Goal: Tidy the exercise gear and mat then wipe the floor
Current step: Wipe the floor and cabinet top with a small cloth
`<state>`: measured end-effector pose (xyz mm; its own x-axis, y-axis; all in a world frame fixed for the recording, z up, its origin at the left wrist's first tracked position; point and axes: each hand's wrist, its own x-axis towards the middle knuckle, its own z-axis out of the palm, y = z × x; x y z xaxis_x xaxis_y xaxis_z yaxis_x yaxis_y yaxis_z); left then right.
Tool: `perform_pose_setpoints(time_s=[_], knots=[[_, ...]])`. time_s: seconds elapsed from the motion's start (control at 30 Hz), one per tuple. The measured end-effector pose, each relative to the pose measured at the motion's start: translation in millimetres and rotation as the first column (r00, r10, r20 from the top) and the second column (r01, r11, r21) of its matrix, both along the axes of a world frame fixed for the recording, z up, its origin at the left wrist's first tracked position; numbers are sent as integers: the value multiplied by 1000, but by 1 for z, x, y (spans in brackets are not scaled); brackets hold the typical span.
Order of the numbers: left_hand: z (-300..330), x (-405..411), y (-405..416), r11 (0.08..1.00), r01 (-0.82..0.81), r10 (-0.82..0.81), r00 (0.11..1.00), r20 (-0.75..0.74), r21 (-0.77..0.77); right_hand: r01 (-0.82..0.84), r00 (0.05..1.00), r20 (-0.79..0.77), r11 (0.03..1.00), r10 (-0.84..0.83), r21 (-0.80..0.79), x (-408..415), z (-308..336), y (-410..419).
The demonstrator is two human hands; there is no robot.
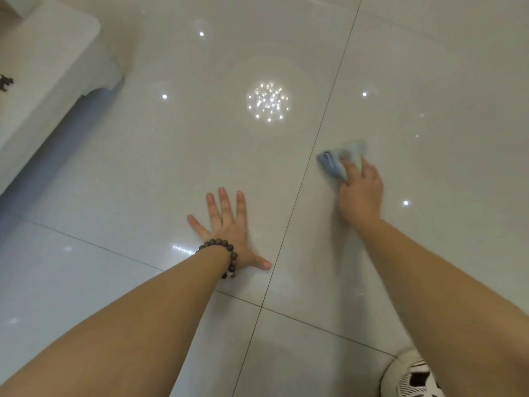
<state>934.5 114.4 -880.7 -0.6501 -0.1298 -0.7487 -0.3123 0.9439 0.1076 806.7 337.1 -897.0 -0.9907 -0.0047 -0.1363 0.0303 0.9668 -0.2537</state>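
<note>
My right hand (359,190) presses a light blue cloth (332,163) onto the glossy white tiled floor (171,156), just right of a tile seam; the cloth and fingers are motion-blurred. My left hand (229,227) lies flat on the floor with fingers spread, holding nothing, a dark beaded bracelet on its wrist. No exercise gear or mat is in view.
A white piece of furniture (57,61) stands at the upper left with a shadowed gap under it. A white and black shoe (412,376) shows at the bottom right. Ceiling lights reflect in the tiles.
</note>
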Motion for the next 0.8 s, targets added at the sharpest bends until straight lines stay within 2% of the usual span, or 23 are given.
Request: perform_pose_setpoints(time_s=[0.03,0.07,0.1,0.17,0.2,0.23,0.27,0.3,0.33,0.37,0.4,0.43,0.5,0.53,0.57,0.63,0.67,0.7,0.8], knots=[[0,0,0,1000,1,-1,1000,-2,2,85,996,18,996,-85,0,18,1,-22],[-1,1,0,1000,0,0,1000,-7,4,-15,1000,-7,1000,15,-1,41,-2,-44],[0,1,0,1000,-2,2,1000,-13,7,-216,976,-45,976,215,-3,68,-5,-63],[2,2,0,1000,-9,9,1000,-16,13,-607,791,-86,795,605,9,101,-11,-63],[2,2,0,1000,-7,7,1000,-16,12,-694,707,-111,716,698,82,89,-14,-42],[1,2,0,1000,0,0,1000,-16,8,-686,711,-104,719,695,115,62,-15,-21],[1,1,0,1000,4,-4,1000,-10,3,-561,817,-98,823,568,96,35,-9,-7],[2,1,0,1000,2,-2,1000,-2,2,-354,932,-78,935,355,26,15,-3,-3],[3,0,0,1000,-1,1,1000,1,2,-155,988,-14,988,155,-6,9,-2,-12],[2,0,1,1000,1,-1,1000,-2,2,-61,998,17,998,61,-1,19,-1,-32],[1,1,1,1000,2,-2,1000,-9,0,-139,990,-20,990,139,11,38,-8,-53],[-1,2,1,1000,1,-1,1000,-21,-3,-284,957,-45,958,285,22,62,-12,-67],[-2,2,1,1000,0,-1,999,-34,-7,-614,787,-66,789,614,23,78,-14,-60],[-2,3,1,1000,3,-3,999,-41,-9,-684,727,-38,728,686,50,60,-12,-46],[-3,2,1,1000,7,-7,999,-43,-12,-645,763,13,762,646,58,33,-8,-36],[-3,2,1,1000,5,-5,999,-35,-11,-360,933,24,933,360,4,2,-1,-33],[-4,2,0,1000,4,-4,999,-35,-12,-255,967,19,967,255,-19,11,0,-42],[-4,2,0,1000,4,-4,999,-36,-13,-251,968,13,968,251,-15,34,-3,-56],[-5,2,-1,1000,1,-2,999,-37,-12,-554,832,5,831,555,-48,110,-7,-58]])
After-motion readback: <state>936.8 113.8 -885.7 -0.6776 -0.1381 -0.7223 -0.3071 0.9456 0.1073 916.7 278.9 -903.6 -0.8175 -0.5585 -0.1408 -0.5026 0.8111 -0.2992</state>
